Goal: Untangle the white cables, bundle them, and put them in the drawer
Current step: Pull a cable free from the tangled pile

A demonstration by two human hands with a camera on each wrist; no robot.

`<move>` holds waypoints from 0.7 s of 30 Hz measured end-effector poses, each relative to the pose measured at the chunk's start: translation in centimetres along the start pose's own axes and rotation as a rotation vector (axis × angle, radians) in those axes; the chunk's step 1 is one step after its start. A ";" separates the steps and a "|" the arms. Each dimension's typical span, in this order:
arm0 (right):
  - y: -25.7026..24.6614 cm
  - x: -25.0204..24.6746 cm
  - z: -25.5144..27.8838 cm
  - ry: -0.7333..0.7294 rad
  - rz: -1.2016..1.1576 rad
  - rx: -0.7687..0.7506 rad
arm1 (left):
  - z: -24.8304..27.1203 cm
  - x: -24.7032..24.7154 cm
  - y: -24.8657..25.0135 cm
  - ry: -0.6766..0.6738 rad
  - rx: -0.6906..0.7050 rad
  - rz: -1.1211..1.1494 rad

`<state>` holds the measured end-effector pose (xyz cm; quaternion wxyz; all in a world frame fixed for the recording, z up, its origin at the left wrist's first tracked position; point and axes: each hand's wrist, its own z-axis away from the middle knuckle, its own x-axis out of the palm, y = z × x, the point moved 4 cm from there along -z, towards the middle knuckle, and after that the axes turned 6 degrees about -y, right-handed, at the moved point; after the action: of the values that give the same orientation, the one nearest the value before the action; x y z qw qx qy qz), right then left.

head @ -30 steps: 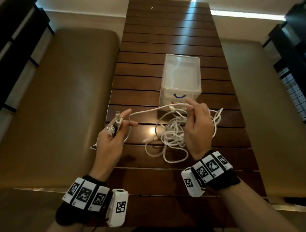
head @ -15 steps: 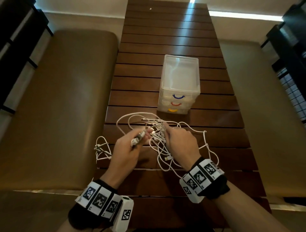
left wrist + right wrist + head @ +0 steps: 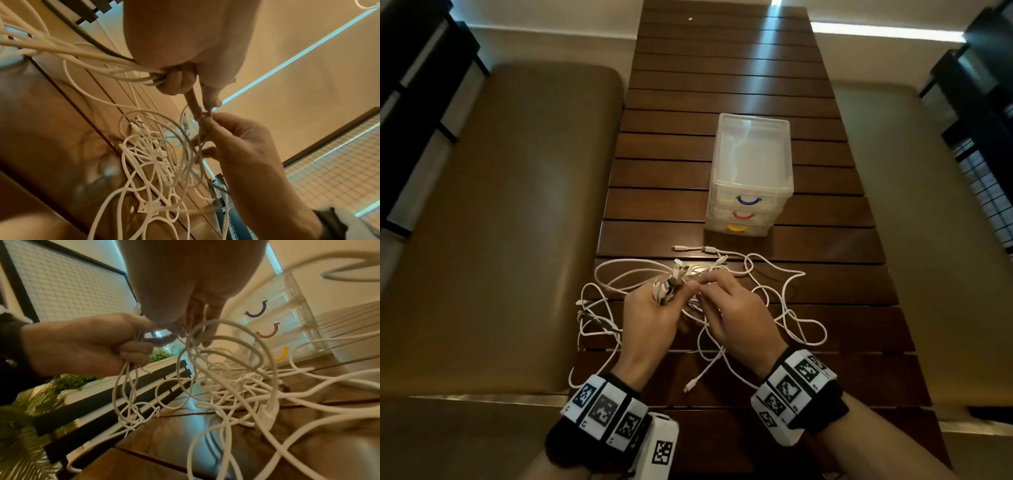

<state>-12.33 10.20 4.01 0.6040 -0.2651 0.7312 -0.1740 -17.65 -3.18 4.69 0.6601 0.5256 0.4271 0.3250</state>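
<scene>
1. White cables (image 3: 784, 298) are lying in a loose tangle on the near part of the slatted wooden tabletop (image 3: 722, 85), with loops spreading to both sides of the hands.
2. The left hand (image 3: 650, 318) is gripping a bunch of cable ends in its curled fingers, the plugs sticking up out of the fist; strands are trailing down from it over the tabletop's left edge.
3. The right hand (image 3: 736, 308) is pinching a single strand between thumb and fingertips, right beside the left hand's thumb.
4. A clear plastic drawer unit (image 3: 751, 164) is standing just beyond the tangle, all three drawers closed, with blue, red and yellow handles from top to bottom.
5. Padded benches (image 3: 500, 222) are flanking the tabletop.
</scene>
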 end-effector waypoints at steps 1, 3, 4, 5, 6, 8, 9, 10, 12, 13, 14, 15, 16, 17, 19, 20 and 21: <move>0.1 0.2 0.0 -0.011 0.040 0.024 | 0.0 -0.1 0.0 0.020 -0.006 -0.004; 0.7 0.9 0.1 -0.054 0.112 0.096 | -0.3 -0.5 0.9 0.077 0.006 -0.022; 1.3 1.2 0.2 -0.081 0.146 0.142 | -0.6 -1.0 1.4 0.110 0.019 -0.016; 2.0 1.3 0.3 -0.102 0.176 0.189 | -1.1 -1.6 1.9 0.145 0.033 0.000; 2.7 1.1 0.3 -0.105 0.202 0.226 | -1.5 -2.5 2.4 0.183 0.056 0.015; 3.4 -0.1 0.0 -0.060 0.225 0.254 | -2.3 -4.1 3.1 0.261 0.108 0.059; 3.2 -0.9 -0.4 -0.026 0.235 0.241 | -2.3 -4.7 3.3 0.287 0.112 0.094; 3.0 -1.8 -0.9 0.002 0.254 0.216 | -2.3 -5.2 3.3 0.319 0.102 0.143; 3.0 -3.3 -1.7 0.023 0.308 0.194 | -2.2 -6.6 3.2 0.459 0.057 0.324; 3.6 -4.1 -1.8 0.018 0.320 0.219 | -2.3 -7.7 3.1 0.569 0.035 0.448; 4.4 -4.9 -1.7 0.013 0.318 0.257 | -2.6 -9.0 3.0 0.662 0.022 0.558; 5.4 -5.7 -1.4 0.008 0.303 0.290 | -3.0 -10.0 2.9 0.705 0.015 0.618; 6.2 -6.2 -1.0 -0.004 0.274 0.304 | -3.4 -10.7 2.9 0.691 0.010 0.617; 6.7 -6.4 -0.6 -0.035 0.244 0.299 | -3.7 -10.7 2.8 0.642 0.000 0.564; 6.7 -5.8 -0.3 -0.124 0.234 0.265 | -3.5 -9.6 2.4 0.527 -0.038 0.375; 6.5 -5.4 -0.3 -0.144 0.240 0.261 | -3.3 -8.7 2.1 0.484 -0.050 0.310; 6.3 -5.2 -0.3 -0.139 0.249 0.264 | -3.2 -8.1 1.7 0.462 -0.063 0.288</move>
<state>-13.09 18.31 4.52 0.6993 -0.1023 0.6858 -0.1737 -23.90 -8.56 7.91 0.5080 0.4722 0.4769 0.5400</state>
